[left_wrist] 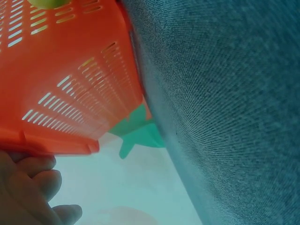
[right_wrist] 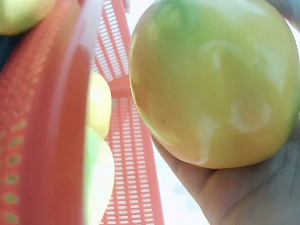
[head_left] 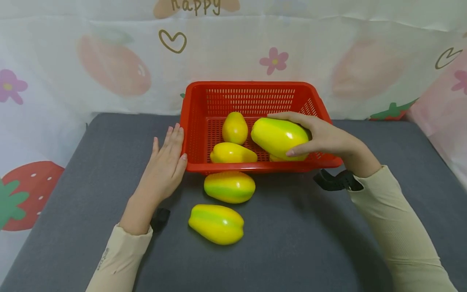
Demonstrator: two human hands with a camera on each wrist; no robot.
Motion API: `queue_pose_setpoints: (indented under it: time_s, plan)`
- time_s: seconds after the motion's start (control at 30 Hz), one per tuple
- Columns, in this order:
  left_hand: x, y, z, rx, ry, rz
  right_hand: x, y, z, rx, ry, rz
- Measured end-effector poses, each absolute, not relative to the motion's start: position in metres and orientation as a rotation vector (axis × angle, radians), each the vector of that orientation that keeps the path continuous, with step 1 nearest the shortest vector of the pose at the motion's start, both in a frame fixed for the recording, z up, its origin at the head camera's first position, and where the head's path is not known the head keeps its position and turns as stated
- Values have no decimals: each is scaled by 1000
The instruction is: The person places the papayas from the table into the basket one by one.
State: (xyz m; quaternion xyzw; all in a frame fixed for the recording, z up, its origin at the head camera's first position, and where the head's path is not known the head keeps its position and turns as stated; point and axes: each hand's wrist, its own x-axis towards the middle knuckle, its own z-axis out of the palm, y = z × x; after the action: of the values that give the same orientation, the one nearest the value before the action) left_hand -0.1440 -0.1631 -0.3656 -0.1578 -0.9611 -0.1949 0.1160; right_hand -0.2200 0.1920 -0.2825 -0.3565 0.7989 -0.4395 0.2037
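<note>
In the head view my right hand point(head_left: 324, 136) grips a yellow-green papaya point(head_left: 279, 138) from its right side, over the right half of a red plastic basket point(head_left: 255, 167). The right wrist view shows one rounded end of this papaya point(right_wrist: 211, 89) close up. With fingers straight, my left hand point(head_left: 166, 162) rests against the basket's left rim. Inside the basket lie a yellow papaya point(head_left: 235, 129) toward the back and another papaya point(head_left: 233, 153) at the front. One more fruit is mostly hidden beneath the gripped papaya.
Two papayas lie on the grey cloth in front of the basket: a nearer papaya point(head_left: 217, 224) and a farther papaya point(head_left: 230, 187) close to the basket's front wall. Behind the basket hangs a printed white curtain point(head_left: 226, 48).
</note>
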Motion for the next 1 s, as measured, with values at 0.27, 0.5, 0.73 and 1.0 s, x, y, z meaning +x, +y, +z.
queue_pose_setpoints:
  time_s: [0.27,0.5,0.73,1.0]
  plan:
    - [-144,-163,-367,-455,-2814,-588,-240,186,-278,-877,2245,-1216]
    - [-144,-163,-367,-459,-2809,-574,-252,184,-278,-870,2216,-1250]
    - [-144,-163,-367,-459,-2802,-569,-264,182,-273,-867,2249,-1245]
    - [-145,-164,-369,-469,-2788,-576,-279,178,-276,-763,2292,-1167]
